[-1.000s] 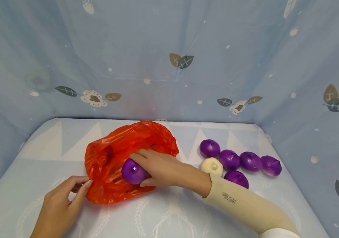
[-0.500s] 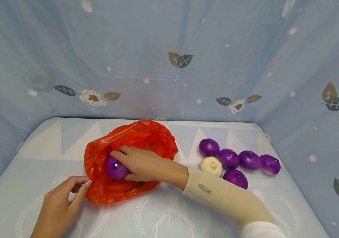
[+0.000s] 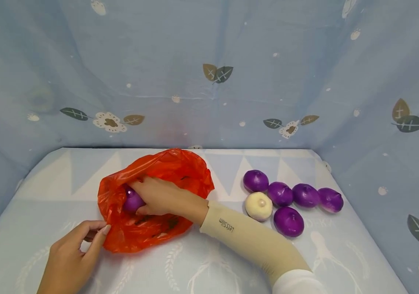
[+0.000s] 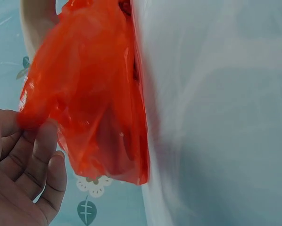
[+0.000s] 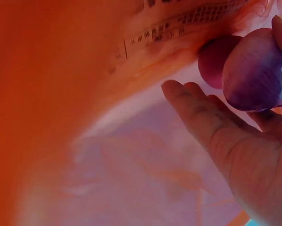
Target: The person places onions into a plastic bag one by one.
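Note:
A red plastic bag [image 3: 180, 165] lies on its side with its mouth spread. My left hand [image 3: 70, 255] pinches the bag's near left edge between thumb and forefinger, the other fingers curled, as the left wrist view also shows. Inside the bag, my right hand [image 3: 158, 197] holds a purple onion [image 3: 133, 201] between thumb and a finger. In the right wrist view that onion [image 5: 254, 70] touches the thumb, while other fingers [image 5: 193, 106] stretch out away from it. Behind it sits another purple-red round thing [image 5: 216, 61], partly hidden.
To the right lie several purple onions [image 3: 280, 194] and one cream-white onion [image 3: 258, 206] in a loose cluster. A patterned pale cloth [image 3: 209, 265] covers the table. Blue curtain [image 3: 158, 61] closes off the back and sides.
My right hand has carried the purple onion leftward and deeper into the bag. The left hand keeps its pinch on the bag's edge. The onions at right stay put.

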Action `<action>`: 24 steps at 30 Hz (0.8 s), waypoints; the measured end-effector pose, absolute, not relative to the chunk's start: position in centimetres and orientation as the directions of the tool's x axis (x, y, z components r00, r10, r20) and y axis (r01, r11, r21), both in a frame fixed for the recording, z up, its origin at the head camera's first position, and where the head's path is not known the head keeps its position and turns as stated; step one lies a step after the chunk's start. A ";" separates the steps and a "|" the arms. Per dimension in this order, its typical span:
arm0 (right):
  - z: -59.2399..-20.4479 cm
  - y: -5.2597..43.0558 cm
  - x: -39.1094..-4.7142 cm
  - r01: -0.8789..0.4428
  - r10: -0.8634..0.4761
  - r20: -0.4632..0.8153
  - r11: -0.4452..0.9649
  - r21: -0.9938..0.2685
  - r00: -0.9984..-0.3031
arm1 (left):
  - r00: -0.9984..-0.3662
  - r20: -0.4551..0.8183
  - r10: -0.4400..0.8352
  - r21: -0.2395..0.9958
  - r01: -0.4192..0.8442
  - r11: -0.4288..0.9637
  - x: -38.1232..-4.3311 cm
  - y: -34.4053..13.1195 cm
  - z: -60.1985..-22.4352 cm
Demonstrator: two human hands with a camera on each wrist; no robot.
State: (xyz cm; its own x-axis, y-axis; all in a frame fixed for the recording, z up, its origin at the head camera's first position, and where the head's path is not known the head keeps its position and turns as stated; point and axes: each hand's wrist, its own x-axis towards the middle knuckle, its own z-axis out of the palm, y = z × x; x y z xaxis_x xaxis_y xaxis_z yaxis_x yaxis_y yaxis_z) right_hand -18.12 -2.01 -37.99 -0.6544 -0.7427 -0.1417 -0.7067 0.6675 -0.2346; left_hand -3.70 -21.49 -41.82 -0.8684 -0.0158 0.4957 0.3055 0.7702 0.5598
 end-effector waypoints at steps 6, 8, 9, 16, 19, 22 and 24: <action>-38.5 -3.0 -18.7 -0.647 -0.704 -0.160 0.704 -0.294 -0.692 | -0.867 0.498 -0.026 0.561 0.299 0.772 -3.5 -21.7 -41.6; -38.7 -3.0 -19.0 -0.625 -0.687 -0.159 0.717 -0.308 -0.709 | -0.877 0.480 -0.033 0.559 0.276 0.782 -3.5 -21.6 -41.5; -38.7 -3.0 -19.1 -0.612 -0.677 -0.159 0.725 -0.316 -0.719 | -0.882 0.470 -0.038 0.558 0.263 0.787 -3.5 -21.6 -41.4; -39.1 -2.7 -20.1 -0.516 -0.578 -0.154 0.798 -0.311 -0.802 | -0.903 0.427 -0.055 0.561 0.217 0.799 -3.7 -21.4 -41.2; -39.1 -2.7 -20.5 -0.464 -0.523 -0.156 0.833 -0.300 -0.838 | -0.903 0.426 -0.055 0.563 0.217 0.798 -3.7 -21.4 -41.2; -39.2 -2.9 -20.7 -0.428 -0.481 -0.163 0.861 -0.276 -0.861 | -0.905 0.422 -0.055 0.559 0.213 0.801 -3.6 -21.5 -41.1; -39.2 -2.9 -20.9 -0.418 -0.468 -0.164 0.869 -0.265 -0.869 | -0.903 0.427 -0.054 0.559 0.217 0.800 -3.6 -21.5 -41.2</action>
State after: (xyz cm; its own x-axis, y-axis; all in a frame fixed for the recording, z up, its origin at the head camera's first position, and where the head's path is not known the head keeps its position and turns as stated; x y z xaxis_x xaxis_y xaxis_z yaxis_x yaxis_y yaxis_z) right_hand -20.85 -2.90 -39.23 -0.8686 -0.4678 -0.1636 -0.4182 0.8690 -0.2645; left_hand -3.65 -21.51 -41.18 -0.9027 -0.0536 0.4269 0.2168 0.8003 0.5590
